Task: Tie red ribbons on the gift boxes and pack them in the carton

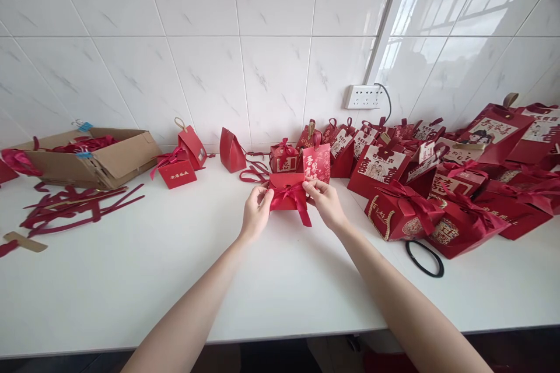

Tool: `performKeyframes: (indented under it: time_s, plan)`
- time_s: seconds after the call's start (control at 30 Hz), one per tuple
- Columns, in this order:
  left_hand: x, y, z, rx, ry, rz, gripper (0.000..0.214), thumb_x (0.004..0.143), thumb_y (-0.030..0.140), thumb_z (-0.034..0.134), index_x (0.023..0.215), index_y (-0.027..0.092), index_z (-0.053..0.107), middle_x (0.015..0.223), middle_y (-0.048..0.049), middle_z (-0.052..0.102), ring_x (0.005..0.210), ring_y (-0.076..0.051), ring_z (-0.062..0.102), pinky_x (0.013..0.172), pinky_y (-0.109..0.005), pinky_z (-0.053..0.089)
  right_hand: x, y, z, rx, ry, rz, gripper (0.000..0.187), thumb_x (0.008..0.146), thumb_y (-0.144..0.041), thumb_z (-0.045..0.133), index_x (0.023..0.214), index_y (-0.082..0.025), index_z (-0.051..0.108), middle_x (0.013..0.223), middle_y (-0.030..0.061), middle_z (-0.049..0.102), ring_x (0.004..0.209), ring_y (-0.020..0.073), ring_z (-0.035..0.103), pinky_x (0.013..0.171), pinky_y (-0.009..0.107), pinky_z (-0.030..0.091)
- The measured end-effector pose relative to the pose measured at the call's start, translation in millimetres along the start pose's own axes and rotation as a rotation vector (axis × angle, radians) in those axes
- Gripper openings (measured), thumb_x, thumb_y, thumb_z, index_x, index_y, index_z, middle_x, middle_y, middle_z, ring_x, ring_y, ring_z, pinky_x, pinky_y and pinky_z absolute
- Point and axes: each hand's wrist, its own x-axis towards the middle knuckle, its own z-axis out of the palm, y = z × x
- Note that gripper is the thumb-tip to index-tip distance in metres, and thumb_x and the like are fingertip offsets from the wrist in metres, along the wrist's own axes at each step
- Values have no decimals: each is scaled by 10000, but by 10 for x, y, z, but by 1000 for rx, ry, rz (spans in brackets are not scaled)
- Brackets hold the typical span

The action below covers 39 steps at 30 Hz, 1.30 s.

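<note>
A small red gift box (286, 183) with a red ribbon bow (292, 195) stands on the white table (184, 268) in the middle. My left hand (256, 213) pinches the bow's left loop, fingers closed on it. My right hand (326, 203) pinches the ribbon on the right side. One ribbon tail hangs down in front of the box. Just behind stand a red card box with gold characters (317, 163) and another bowed box (284, 157).
A pile of red gift boxes and bags (441, 186) fills the right side. A black hair band (424, 258) lies before them. At left, an open cardboard box (100, 157) holds ribbons; loose ribbons (79, 204) lie nearby. A wall socket (363, 96) sits behind.
</note>
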Motion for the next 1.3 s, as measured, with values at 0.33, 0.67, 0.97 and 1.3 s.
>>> performKeyframes:
  time_s: [0.33,0.67,0.97,1.3]
  plan:
    - [71,-74,-70,86,-139,148,255,731,412,596,698,202,456,1147,-61,573,1071,-215,532,860,-315,410,12,-26,-41,-272,-26,-99,382,659,-512,665,791,-186,517,820,35,621,768,174,593,700,307,490]
    - [164,-69,-136,-35,-120,39,311,695,427,629,590,193,454,1006,-55,639,973,-205,585,839,-315,449,37,-17,-83,-350,27,-38,464,582,-533,689,721,-217,378,700,-33,547,599,118,521,518,225,398]
    - [215,-51,-234,-82,-61,-9,351,636,485,678,657,166,535,699,-20,606,711,-169,602,645,-309,532,12,-171,-200,-614,-135,-58,443,712,-579,550,566,-205,363,444,-67,380,452,87,337,447,221,244]
    - [274,-110,-288,-72,26,-20,387,644,534,649,689,173,517,644,-4,587,634,-155,607,573,-263,512,41,-105,-226,-376,-72,-1,331,771,-477,531,701,-212,347,678,-23,580,559,130,607,502,247,505]
